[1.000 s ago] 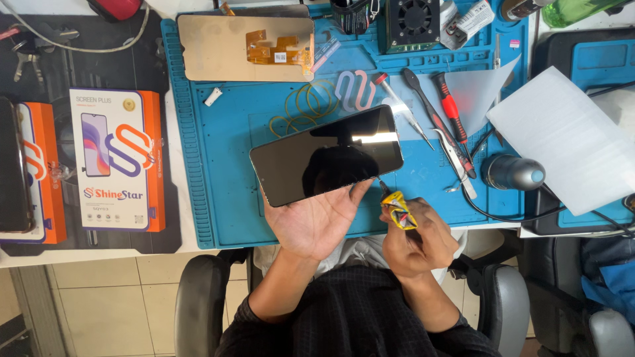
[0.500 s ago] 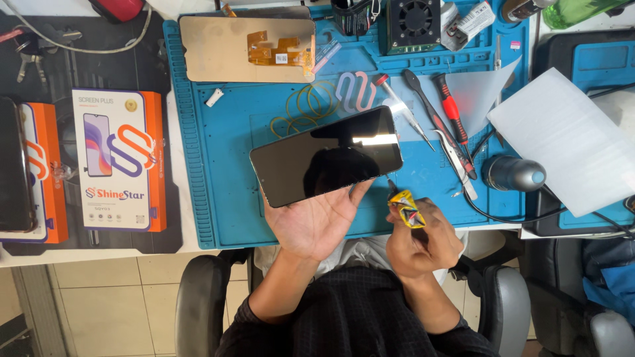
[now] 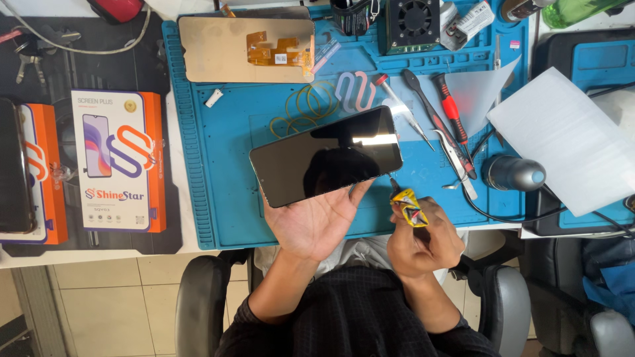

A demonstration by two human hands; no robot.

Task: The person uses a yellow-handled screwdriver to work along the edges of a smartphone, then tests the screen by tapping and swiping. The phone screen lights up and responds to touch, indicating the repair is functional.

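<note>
My left hand [image 3: 314,225] lies palm up over the front edge of a blue work mat [image 3: 218,172] and carries a black smartphone [image 3: 325,156], screen up and dark. My right hand [image 3: 423,241] is closed around a small yellow glue tube [image 3: 409,206]. The tube's dark nozzle points up at the phone's lower right corner, very close to it; I cannot tell whether it touches.
On the mat lie a detached display panel with an orange flex cable [image 3: 248,47], rubber bands [image 3: 305,106], screwdrivers [image 3: 453,116], tweezers [image 3: 456,158] and a clear film [image 3: 476,89]. A white sheet [image 3: 562,139] and grey cylinder [image 3: 512,173] sit right. Orange-and-white boxes [image 3: 119,162] lie left.
The right hand with the tube shifted slightly to the right and up, bringing the nozzle nearer the phone's corner. The left hand and phone stayed nearly still.
</note>
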